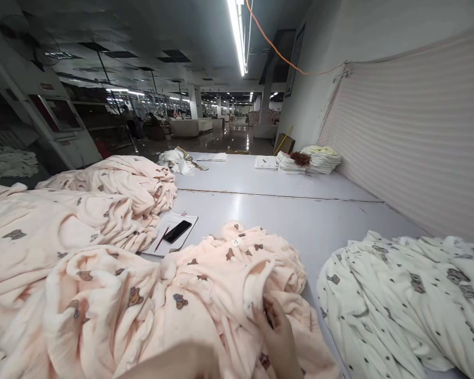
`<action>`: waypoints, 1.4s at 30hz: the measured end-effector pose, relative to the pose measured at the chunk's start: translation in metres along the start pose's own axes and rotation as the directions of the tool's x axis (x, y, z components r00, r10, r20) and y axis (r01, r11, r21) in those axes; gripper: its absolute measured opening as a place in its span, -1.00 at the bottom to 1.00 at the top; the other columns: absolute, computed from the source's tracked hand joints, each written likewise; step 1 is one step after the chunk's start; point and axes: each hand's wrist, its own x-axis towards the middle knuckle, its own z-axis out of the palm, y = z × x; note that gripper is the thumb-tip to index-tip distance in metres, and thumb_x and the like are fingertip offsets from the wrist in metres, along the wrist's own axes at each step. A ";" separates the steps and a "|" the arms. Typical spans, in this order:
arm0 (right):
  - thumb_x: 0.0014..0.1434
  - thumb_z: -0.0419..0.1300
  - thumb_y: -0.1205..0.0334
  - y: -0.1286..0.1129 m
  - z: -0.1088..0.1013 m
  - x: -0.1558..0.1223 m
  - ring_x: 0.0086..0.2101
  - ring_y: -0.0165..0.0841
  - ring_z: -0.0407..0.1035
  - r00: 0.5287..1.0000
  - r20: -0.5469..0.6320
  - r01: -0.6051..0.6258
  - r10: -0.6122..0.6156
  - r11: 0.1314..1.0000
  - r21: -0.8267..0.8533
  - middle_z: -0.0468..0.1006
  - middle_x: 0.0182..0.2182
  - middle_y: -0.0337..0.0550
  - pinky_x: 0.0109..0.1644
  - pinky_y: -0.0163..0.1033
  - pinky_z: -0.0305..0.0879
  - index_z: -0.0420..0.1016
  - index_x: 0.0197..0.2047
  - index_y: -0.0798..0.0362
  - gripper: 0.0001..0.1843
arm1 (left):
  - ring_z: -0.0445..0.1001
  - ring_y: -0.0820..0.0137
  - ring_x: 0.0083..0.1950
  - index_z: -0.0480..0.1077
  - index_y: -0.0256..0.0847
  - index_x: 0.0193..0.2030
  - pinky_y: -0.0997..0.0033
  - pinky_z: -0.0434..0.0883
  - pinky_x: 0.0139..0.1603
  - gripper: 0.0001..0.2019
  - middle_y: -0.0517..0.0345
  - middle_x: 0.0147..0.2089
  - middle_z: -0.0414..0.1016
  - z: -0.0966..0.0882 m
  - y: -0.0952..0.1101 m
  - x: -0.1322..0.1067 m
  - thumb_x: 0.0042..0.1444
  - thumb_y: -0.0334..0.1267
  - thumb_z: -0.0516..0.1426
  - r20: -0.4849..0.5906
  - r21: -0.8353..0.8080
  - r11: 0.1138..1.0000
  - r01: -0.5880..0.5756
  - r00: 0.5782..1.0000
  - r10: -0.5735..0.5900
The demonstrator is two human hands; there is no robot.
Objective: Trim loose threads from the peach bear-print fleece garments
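Note:
A pale pink fleece garment [221, 295] printed with brown bears lies bunched in front of me, with a small white label [236, 242] near its far side. My right hand [275, 331] is at its right part, fingers curled and closed at a folded edge of the fabric. Something dark shows between those fingers, too hidden to name. Low in the view, my left hand [189, 360] is blurred over the same garment and cut off by the frame's bottom; its fingers cannot be made out.
More pink fleece [82, 210] is heaped at left. White patterned fleece [403, 300] lies at right. A phone [177, 231] and a red pen [161, 238] rest on papers [189, 223]. Folded cloth stacks [323, 159] stand at the table's far edge, beside a striped curtain [411, 131].

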 end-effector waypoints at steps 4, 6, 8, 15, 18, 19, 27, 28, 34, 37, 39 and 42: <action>0.07 0.24 -0.05 0.007 -0.003 -0.016 -0.12 -0.15 0.47 0.997 -0.072 0.000 0.003 0.999 0.048 0.58 -0.21 -0.01 -0.06 -0.19 0.43 0.40 -0.09 0.08 -0.56 | 0.39 0.28 -0.14 0.35 -0.20 -0.29 0.29 0.33 -0.14 -0.84 0.10 -0.20 0.40 -0.022 0.005 0.055 0.07 -0.44 -0.03 -0.377 0.231 0.969 0.089 0.926 0.004; 0.09 0.21 -0.05 0.006 -0.005 -0.013 -0.19 -0.16 0.49 0.985 -0.172 -0.001 -0.016 0.995 -0.097 0.57 -0.25 -0.03 -0.14 -0.19 0.45 0.38 -0.09 0.05 -0.58 | 0.40 0.22 -0.15 0.36 -0.21 -0.34 0.28 0.34 -0.19 -0.85 0.02 -0.17 0.37 -0.011 -0.005 0.068 -0.06 -0.44 0.02 -0.343 0.360 0.923 0.133 0.939 -0.002; 0.11 0.19 -0.01 0.001 -0.003 -0.010 -0.23 -0.16 0.49 0.961 -0.240 0.072 -0.139 0.961 -0.268 0.55 -0.25 -0.04 -0.21 -0.19 0.44 0.39 -0.11 0.01 -0.66 | 0.43 0.20 -0.22 0.40 -0.23 -0.28 0.27 0.37 -0.27 -0.75 -0.04 -0.13 0.37 0.009 -0.023 0.066 -0.15 -0.45 0.04 -0.222 0.406 0.896 0.179 0.971 -0.094; 0.06 0.18 0.27 -0.012 0.029 -0.024 -0.40 -0.31 0.45 0.952 0.182 0.294 -0.247 0.903 -0.313 0.53 -0.42 -0.23 -0.32 -0.32 0.36 0.43 -0.27 -0.04 -0.88 | 0.47 0.16 -0.12 0.07 -0.19 0.31 0.20 0.42 -0.16 -0.19 -0.11 0.16 0.24 0.041 -0.055 0.025 -0.21 -0.43 0.07 -0.143 0.252 0.930 0.266 0.961 -0.236; 0.02 0.17 0.38 -0.011 0.026 -0.025 -0.28 -0.28 0.46 0.920 0.362 0.308 -0.152 0.852 -0.424 0.56 -0.33 -0.22 -0.22 -0.29 0.35 0.45 -0.26 -0.03 -0.81 | 0.46 0.15 -0.07 0.20 -0.19 0.22 0.18 0.40 -0.10 -0.46 -0.09 0.09 0.33 0.039 -0.054 0.032 0.03 -0.29 0.02 -0.192 0.208 0.946 0.248 0.959 -0.209; 0.03 0.16 0.39 -0.010 0.023 -0.025 -0.26 -0.27 0.45 0.909 0.392 0.332 -0.144 0.818 -0.470 0.56 -0.31 -0.21 -0.20 -0.27 0.35 0.46 -0.23 -0.03 -0.79 | 0.46 0.15 -0.06 0.23 -0.21 0.18 0.18 0.40 -0.08 -0.53 -0.09 0.06 0.36 0.041 -0.054 0.036 0.10 -0.28 -0.02 -0.215 0.210 0.945 0.253 0.954 -0.208; 0.10 0.08 0.42 0.013 0.026 -0.028 -0.32 -0.22 0.45 0.787 0.433 0.606 -0.440 0.414 -0.679 0.56 -0.23 -0.11 -0.29 -0.22 0.26 0.38 -0.07 -0.02 -0.68 | 0.50 0.20 -0.14 0.21 -0.20 0.16 0.24 0.42 -0.18 -0.54 -0.03 0.00 0.42 0.057 -0.070 0.045 0.09 -0.42 -0.07 -0.286 0.294 0.919 0.262 0.942 -0.178; 0.11 0.08 0.41 0.014 0.028 -0.028 -0.34 -0.23 0.44 0.780 0.434 0.609 -0.450 0.388 -0.692 0.56 -0.26 -0.11 -0.31 -0.22 0.24 0.37 -0.06 -0.02 -0.68 | 0.50 0.20 -0.14 0.22 -0.20 0.15 0.24 0.42 -0.17 -0.54 -0.03 0.00 0.43 0.057 -0.070 0.045 0.08 -0.42 -0.06 -0.285 0.295 0.918 0.264 0.942 -0.179; 0.16 0.06 0.40 0.010 0.032 -0.023 -0.40 -0.25 0.44 0.772 0.447 0.625 -0.452 0.418 -0.659 0.56 -0.35 -0.18 -0.33 -0.22 0.25 0.43 -0.13 -0.03 -0.75 | 0.50 0.22 -0.20 0.28 -0.18 0.06 0.28 0.41 -0.23 -0.59 0.00 -0.06 0.44 0.056 -0.069 0.048 0.04 -0.42 -0.04 -0.285 0.299 0.912 0.280 0.939 -0.195; 0.21 0.02 0.35 0.005 0.028 -0.020 -0.38 -0.27 0.46 0.783 0.408 0.620 -0.470 0.528 -0.581 0.57 -0.35 -0.19 -0.33 -0.25 0.29 0.45 -0.16 -0.06 -0.77 | 0.50 0.23 -0.17 0.23 -0.17 0.12 0.30 0.40 -0.21 -0.55 0.00 -0.03 0.44 0.058 -0.068 0.044 0.04 -0.38 -0.01 -0.275 0.292 0.908 0.300 0.936 -0.220; 0.23 0.04 0.28 -0.001 0.021 -0.014 -0.30 -0.28 0.47 0.828 0.266 0.555 -0.493 0.662 -0.504 0.56 -0.31 -0.17 -0.26 -0.27 0.34 0.45 -0.15 -0.05 -0.81 | 0.49 0.24 -0.15 0.22 -0.16 0.13 0.32 0.39 -0.18 -0.55 0.00 -0.02 0.44 0.055 -0.064 0.042 0.04 -0.35 0.02 -0.264 0.274 0.917 0.290 0.940 -0.218; 0.17 0.16 0.12 -0.013 0.011 0.003 -0.08 -0.21 0.41 0.921 -0.123 0.319 -0.370 0.896 -0.311 0.53 -0.14 -0.06 -0.09 -0.23 0.37 0.43 -0.08 -0.02 -0.75 | 0.49 0.25 -0.19 0.34 -0.15 -0.06 0.31 0.39 -0.21 -0.73 0.01 -0.07 0.46 0.036 -0.048 0.051 0.11 -0.32 -0.02 -0.305 0.256 0.935 0.244 0.939 -0.162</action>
